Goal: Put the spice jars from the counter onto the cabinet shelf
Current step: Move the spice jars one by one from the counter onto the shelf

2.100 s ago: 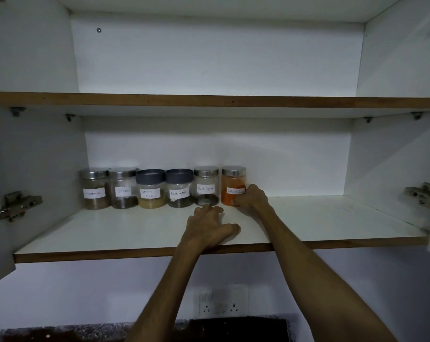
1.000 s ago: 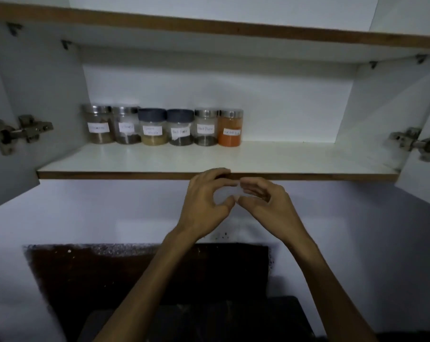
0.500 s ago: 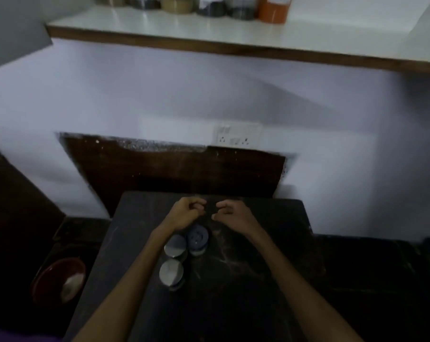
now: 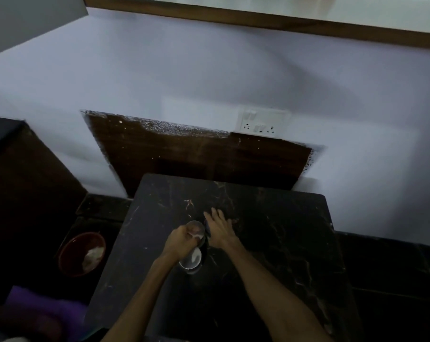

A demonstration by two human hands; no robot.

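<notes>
Both hands at the spice jars on the dark counter (image 4: 270,243)

Left hand (image 4: 181,243) curls around a steel-lidded jar (image 4: 196,230); right hand (image 4: 218,230), fingers spread, touches a dark-lidded jar (image 4: 207,229). A near jar (image 4: 190,261) stands close enough that lifting may topple it.

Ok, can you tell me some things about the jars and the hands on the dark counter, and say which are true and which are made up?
1. The left hand grips a jar with a silver lid. True.
2. The right hand is curled into a fist. False: its fingers are stretched out beside the jars.
3. Another silver-lidded jar stands on the counter, nearer the person. True.
4. A red bowl sits on the counter next to the jars. False: it is lower down, off the counter's left side.
5. A white wall socket is on the wall behind the counter. True.
</notes>
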